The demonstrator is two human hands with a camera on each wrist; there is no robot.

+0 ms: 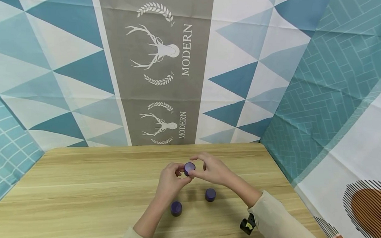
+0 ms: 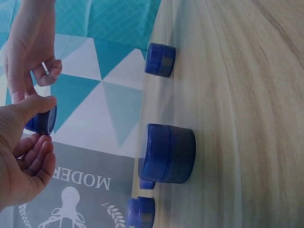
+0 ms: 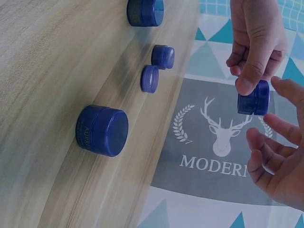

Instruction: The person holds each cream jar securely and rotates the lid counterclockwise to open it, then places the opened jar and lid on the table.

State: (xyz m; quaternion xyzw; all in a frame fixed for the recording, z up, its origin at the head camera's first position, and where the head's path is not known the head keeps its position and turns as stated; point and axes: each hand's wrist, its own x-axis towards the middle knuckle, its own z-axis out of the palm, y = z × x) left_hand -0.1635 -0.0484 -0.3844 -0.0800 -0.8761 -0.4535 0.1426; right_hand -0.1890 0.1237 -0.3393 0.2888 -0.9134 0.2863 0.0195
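A small round purple-blue jar with a paler top is held above the wooden table, pinched between the thumb and fingers of my left hand. My right hand is at its right side. The right thumb is at the jar's near edge, while the index finger arches behind, apart from it. In the right wrist view the right hand's fingers are spread beside the held jar. Beneath the hands stand two more jars, one at the left, the other at the right.
Farther along the table, the right wrist view shows a smaller jar and a round blue piece, which the head view does not show. The wooden table meets a patterned cloth backdrop. A black device sits at the right cuff.
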